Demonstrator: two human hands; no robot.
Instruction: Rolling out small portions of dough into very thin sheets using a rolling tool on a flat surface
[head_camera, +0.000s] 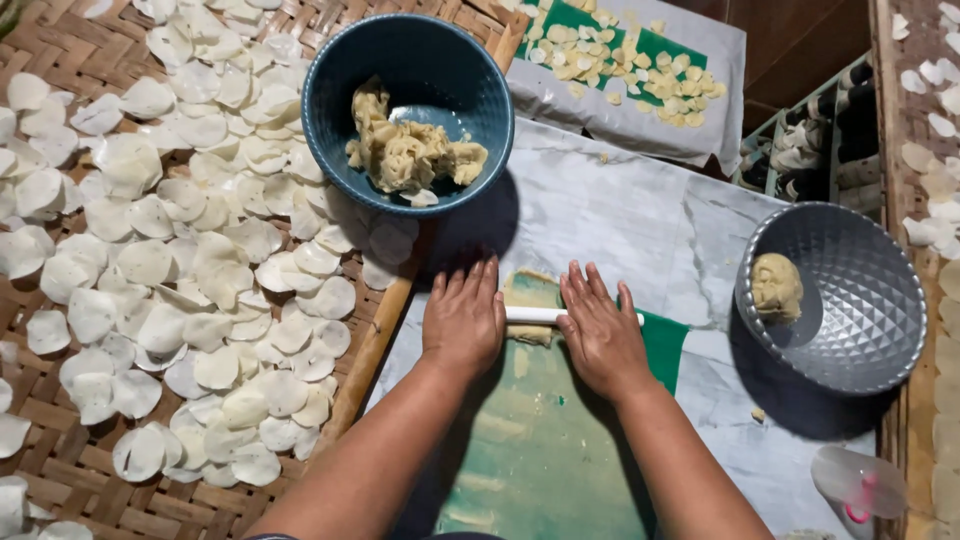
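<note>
Pressing down side by side, the left hand (463, 318) and right hand (601, 333) lie flat and open on a thin white roller (534, 315), fingers stretched forward, palms on top of it rather than wrapped around it. The roller lies crosswise over a green sheet (540, 450) streaked with pale smears, and a flattened strip of dough (531, 291) shows between the two hands, just past the roller. The green sheet rests on a grey-white cover (640, 215) that spreads over the work surface.

Beyond the left hand, at the cover's far left corner, stands a blue bowl (345, 70) holding a heap of torn dough lumps (405, 150). Near the cover's right edge, well apart from the right hand, sits a grey faceted bowl (860, 300) with one dough ball (777, 286) against its left wall.

To the left of the cover, a woven tray (60, 440) carries many thin white discs (200, 250) (overlapping, some curling at the rims), and its wooden rim runs along the cover's left edge. At the far edge, another green sheet (570, 18) holds small yellowish pieces (640, 75). A clear plastic item with a pink part (858, 485) lies at the near right corner.
</note>
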